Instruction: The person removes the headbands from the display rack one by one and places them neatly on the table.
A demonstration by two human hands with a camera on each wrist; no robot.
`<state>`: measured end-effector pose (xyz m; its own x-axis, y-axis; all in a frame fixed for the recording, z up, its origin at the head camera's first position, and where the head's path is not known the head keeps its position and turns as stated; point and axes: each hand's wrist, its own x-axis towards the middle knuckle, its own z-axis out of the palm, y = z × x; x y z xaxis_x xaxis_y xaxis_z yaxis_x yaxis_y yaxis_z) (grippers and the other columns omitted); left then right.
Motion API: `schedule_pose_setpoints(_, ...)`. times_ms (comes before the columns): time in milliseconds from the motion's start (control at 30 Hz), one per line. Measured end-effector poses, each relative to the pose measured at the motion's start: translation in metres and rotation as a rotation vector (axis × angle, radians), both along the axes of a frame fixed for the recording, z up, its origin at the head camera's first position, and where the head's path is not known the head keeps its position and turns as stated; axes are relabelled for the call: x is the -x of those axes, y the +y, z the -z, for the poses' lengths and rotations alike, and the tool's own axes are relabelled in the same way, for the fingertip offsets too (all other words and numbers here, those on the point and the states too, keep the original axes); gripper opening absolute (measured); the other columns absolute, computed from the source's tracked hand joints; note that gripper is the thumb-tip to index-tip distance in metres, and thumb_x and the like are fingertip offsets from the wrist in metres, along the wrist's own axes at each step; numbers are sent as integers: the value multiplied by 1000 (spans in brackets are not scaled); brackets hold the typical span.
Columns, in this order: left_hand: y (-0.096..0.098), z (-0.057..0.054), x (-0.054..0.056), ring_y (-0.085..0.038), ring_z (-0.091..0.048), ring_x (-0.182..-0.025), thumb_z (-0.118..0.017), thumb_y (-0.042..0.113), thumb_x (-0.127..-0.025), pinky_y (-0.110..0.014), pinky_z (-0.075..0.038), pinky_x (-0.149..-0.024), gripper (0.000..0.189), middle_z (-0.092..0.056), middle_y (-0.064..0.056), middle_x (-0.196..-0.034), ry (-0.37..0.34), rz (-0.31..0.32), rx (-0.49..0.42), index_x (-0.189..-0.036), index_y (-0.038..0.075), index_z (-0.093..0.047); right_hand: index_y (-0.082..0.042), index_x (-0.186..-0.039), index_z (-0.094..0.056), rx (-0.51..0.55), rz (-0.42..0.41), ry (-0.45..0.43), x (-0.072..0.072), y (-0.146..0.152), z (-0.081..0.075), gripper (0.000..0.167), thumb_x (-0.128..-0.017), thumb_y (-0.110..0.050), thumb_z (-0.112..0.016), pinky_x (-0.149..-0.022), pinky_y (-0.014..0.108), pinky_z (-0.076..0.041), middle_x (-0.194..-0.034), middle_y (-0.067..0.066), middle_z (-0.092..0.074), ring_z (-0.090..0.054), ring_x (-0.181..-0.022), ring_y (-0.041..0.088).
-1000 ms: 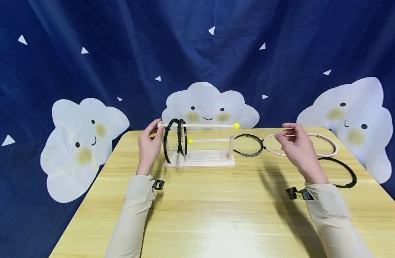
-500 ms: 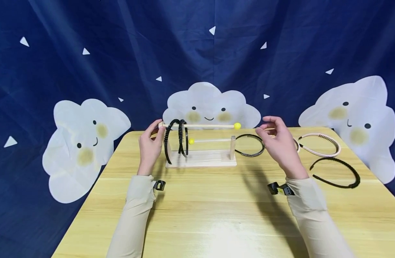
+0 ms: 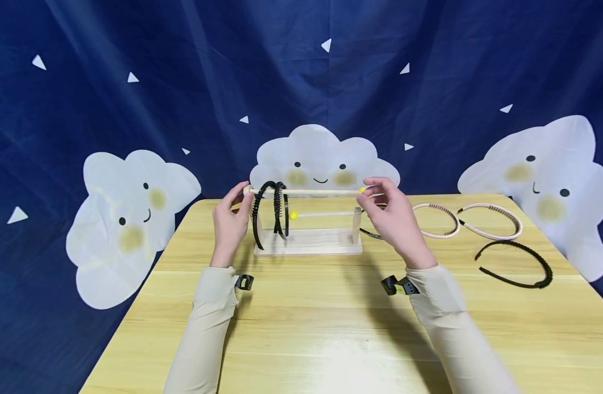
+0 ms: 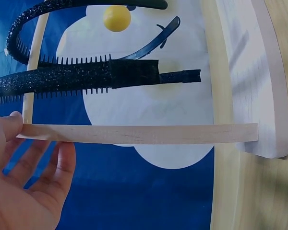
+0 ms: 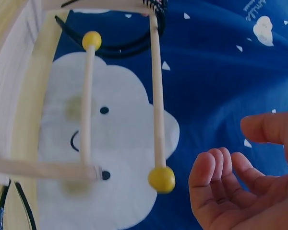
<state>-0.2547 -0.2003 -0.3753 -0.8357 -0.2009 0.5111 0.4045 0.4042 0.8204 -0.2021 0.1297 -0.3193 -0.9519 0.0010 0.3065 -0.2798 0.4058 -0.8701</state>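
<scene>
In the head view, my left hand (image 3: 229, 227) pinches the top of the left post of a wooden headband stand (image 3: 311, 246). The left wrist view shows thumb and fingers at that post (image 4: 139, 134). Two black toothed headbands, one sparkly (image 4: 86, 76), hang on the upper rod (image 5: 157, 96) near its left end. My right hand (image 3: 392, 221) is beside the yellow ball (image 5: 162, 179) tipping that rod's right end. In the right wrist view its fingers are half bent and hold nothing, with a gap to the ball. A lower rod ends in another yellow ball (image 3: 294, 215).
On the wooden table (image 3: 301, 317), right of the stand, lie two pale pink headbands and a black headband (image 3: 548, 268). Another dark headband (image 3: 372, 234) is partly hidden behind my right hand. A blue curtain (image 3: 301, 65) with cloud prints hangs behind the table.
My right hand has moved left from above the headbands on the table to the ball at the rod's end. The left hand stays on the post, and the hanging headbands have hardly shifted.
</scene>
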Motion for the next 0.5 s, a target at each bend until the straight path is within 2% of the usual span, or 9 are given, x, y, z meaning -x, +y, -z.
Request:
schedule_pose_setpoints(233, -3, 0, 1, -24, -68, -104, -67, 29, -101, -19, -51, -74, 36, -73, -12, -122, 9, -5, -4, -133, 12, -70, -13, -129, -66, 11, -70, 14, 6, -34, -1, 32, -98, -20, -68, -79, 33, -54, -111, 6, -69, -68, -100, 24)
schedule_pose_setpoints(500, 0, 0, 2, -24, -69, -105, -68, 30, -100, -12, -49, -74, 38, -73, -13, -122, 5, -3, 0, -133, 11, -69, -18, -126, -67, -2, -135, 15, 6, -69, 5, 33, -93, -18, -74, -71, 35, -59, -106, 4, -71, -73, -88, 21)
